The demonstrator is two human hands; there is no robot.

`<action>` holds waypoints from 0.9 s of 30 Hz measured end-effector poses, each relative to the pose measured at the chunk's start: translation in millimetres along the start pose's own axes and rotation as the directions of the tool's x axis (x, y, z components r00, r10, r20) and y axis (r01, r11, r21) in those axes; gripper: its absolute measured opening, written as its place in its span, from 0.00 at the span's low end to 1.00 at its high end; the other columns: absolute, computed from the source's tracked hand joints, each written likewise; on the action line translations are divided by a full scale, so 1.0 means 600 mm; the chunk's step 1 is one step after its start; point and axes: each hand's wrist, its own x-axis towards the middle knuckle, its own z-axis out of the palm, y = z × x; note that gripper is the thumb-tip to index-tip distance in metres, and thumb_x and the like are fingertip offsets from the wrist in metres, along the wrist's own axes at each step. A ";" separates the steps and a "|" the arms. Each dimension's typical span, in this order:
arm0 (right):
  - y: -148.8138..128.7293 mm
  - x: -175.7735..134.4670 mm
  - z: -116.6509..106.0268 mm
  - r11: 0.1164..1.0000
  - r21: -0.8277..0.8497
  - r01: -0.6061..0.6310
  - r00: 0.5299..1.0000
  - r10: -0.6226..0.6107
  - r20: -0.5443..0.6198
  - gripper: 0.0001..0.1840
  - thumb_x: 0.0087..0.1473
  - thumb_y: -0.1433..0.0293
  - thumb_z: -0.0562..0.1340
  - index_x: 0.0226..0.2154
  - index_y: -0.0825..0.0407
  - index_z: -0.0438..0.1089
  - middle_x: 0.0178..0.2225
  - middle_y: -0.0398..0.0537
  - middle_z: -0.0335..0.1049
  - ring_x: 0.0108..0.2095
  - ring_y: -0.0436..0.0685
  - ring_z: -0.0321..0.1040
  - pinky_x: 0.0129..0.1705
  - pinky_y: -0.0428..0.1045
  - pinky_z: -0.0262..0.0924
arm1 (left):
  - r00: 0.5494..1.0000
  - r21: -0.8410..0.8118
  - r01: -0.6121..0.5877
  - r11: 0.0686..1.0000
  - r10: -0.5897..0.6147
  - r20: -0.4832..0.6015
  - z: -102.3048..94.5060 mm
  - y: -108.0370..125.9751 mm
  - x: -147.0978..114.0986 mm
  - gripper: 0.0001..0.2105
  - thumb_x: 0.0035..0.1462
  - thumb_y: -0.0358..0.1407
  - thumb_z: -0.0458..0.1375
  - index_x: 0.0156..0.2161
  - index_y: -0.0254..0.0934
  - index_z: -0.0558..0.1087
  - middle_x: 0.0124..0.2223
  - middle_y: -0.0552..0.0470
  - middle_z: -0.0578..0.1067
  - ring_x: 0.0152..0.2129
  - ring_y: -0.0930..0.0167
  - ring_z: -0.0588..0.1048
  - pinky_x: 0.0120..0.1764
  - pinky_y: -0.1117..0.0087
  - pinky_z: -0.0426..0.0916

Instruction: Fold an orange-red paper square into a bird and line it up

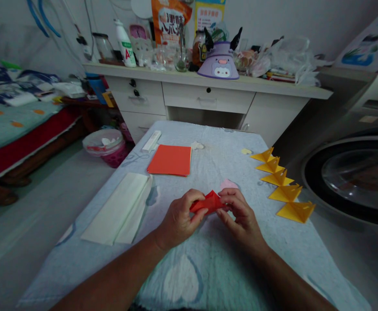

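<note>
A small folded piece of red paper is held between my two hands just above the table's middle. My left hand pinches its left end between thumb and fingers. At the right end, the thumb and fingers of my right hand grip it too. The paper has a raised point at its top, and parts of it are hidden by my fingers. Beyond my left hand lies a stack of square red-orange paper. Several folded yellow paper pieces with pointed tips stand in a row along the table's right side.
A folded pale cloth or paper lies on the left of the cloth-covered table, with a narrow white box behind it. A cluttered white cabinet stands behind, a washing machine right, a pink bin left.
</note>
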 end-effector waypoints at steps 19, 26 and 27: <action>-0.009 0.003 -0.001 0.995 -0.047 0.093 0.995 -0.091 0.037 0.09 0.59 0.73 0.59 0.39 0.45 0.73 0.43 0.49 0.62 0.45 0.56 0.65 0.43 0.53 0.66 | 0.996 -0.040 0.003 0.999 0.000 0.087 -0.010 0.010 0.009 0.10 0.59 0.26 0.57 0.44 0.42 0.67 0.44 0.51 0.70 0.42 0.72 0.73 0.43 0.70 0.70; -0.008 0.006 0.000 0.995 -0.046 0.094 0.995 -0.093 0.023 0.09 0.59 0.72 0.59 0.39 0.45 0.73 0.42 0.48 0.63 0.42 0.55 0.66 0.41 0.52 0.66 | 0.992 -0.083 0.085 0.993 -0.076 0.098 -0.010 0.009 0.016 0.08 0.56 0.27 0.61 0.40 0.40 0.72 0.42 0.51 0.73 0.40 0.71 0.74 0.42 0.70 0.70; -0.007 0.007 0.000 0.994 -0.036 0.101 0.995 -0.100 0.017 0.09 0.59 0.73 0.60 0.39 0.45 0.73 0.41 0.48 0.63 0.42 0.55 0.66 0.41 0.52 0.66 | 0.992 -0.097 0.100 0.990 -0.091 0.091 -0.009 0.009 0.017 0.09 0.55 0.26 0.62 0.41 0.40 0.72 0.41 0.52 0.73 0.39 0.71 0.74 0.42 0.70 0.70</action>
